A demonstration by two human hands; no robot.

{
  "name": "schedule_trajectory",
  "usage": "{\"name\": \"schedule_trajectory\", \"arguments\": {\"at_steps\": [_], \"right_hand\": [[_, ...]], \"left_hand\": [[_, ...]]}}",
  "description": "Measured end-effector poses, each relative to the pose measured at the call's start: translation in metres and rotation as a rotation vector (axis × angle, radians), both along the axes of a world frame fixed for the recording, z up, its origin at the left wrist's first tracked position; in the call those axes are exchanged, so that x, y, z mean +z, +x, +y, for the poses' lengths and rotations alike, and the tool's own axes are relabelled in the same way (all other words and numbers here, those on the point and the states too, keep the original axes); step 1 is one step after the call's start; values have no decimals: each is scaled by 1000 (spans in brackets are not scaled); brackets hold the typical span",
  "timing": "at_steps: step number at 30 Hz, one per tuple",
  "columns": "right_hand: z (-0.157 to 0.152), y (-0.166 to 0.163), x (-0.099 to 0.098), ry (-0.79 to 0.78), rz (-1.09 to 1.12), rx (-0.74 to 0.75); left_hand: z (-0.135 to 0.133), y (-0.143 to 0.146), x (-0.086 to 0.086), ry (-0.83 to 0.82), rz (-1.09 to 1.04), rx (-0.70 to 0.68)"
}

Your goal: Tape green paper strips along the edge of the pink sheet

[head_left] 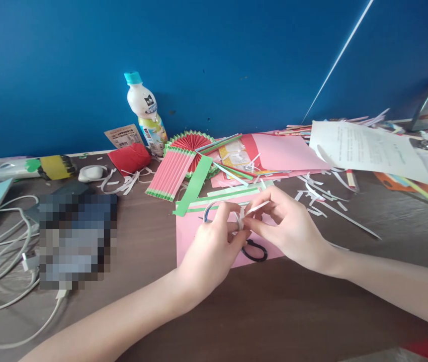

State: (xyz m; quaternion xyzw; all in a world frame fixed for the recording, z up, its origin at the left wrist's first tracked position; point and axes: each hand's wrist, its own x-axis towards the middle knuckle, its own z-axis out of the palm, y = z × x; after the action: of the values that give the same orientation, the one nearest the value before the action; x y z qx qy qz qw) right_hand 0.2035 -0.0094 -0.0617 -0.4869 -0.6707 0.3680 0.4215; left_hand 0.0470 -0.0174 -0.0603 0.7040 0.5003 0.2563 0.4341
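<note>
My left hand point(216, 244) is closed around what looks like a roll of tape point(206, 213), whose pale rim and blue inner side show beside the fingers. A narrow white strip point(258, 207) is pinched in my right hand point(292, 231), close to the left fingertips. Where the strip meets the roll is partly hidden by fingers. Beneath both hands lies a pink paper sheet point(187, 241). Scissors rest on it, their black handle point(256, 251) showing below my hands. Green paper strips point(194, 187) lie just behind.
A pleated red-and-green paper fan point(190, 146) and a pink pleated piece point(170, 173) lie behind, near a bottle point(146, 118). White scraps point(321, 193) and a printed sheet point(364, 151) are at right. A blurred phone-like object point(78, 241) and cables point(0, 281) occupy the left.
</note>
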Motion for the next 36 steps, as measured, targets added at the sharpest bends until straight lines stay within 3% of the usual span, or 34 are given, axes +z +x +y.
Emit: {"name": "schedule_trajectory", "arguments": {"at_steps": [9,19,36], "right_hand": [[1,1,-3,44,68,35],[0,1,-2,105,7,81],[3,4,3,18,-24,66]], "left_hand": [[-2,0,0,-144,-217,-1],[0,-4,3,-140,-301,42],[2,-6,6,-72,-173,66]]}}
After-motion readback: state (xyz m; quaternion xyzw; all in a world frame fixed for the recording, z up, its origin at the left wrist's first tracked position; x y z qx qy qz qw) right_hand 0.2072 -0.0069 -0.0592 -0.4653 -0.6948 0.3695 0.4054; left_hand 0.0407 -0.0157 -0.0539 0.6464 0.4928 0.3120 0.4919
